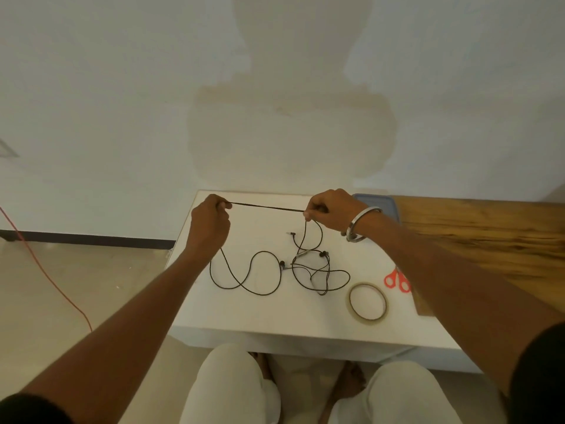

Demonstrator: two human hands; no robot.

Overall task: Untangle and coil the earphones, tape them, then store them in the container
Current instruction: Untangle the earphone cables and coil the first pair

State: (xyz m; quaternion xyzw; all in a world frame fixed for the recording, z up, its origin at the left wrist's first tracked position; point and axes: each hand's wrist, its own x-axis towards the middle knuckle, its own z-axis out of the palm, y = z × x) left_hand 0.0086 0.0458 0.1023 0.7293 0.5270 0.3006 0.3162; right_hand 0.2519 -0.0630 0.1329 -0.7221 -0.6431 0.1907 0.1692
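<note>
Black earphones (269,272) lie in loose loops and a tangle on the white table (232,307). A stretch of their cord is pulled taut above the table between my left hand (211,221) and my right hand (330,211), each pinching it. From both hands the cord drops to the loops below. Two earbuds and the plug rest near the tangle at the table's middle. A roll of clear tape (367,301) lies flat at the front right. A blue container (386,203) sits at the back right, partly hidden by my right wrist.
Orange-handled scissors (396,281) lie to the right of the tape, partly under my right forearm. A wooden surface (483,234) adjoins the table on the right. An orange cable (46,270) runs over the floor on the left. My knees are below the table's front edge.
</note>
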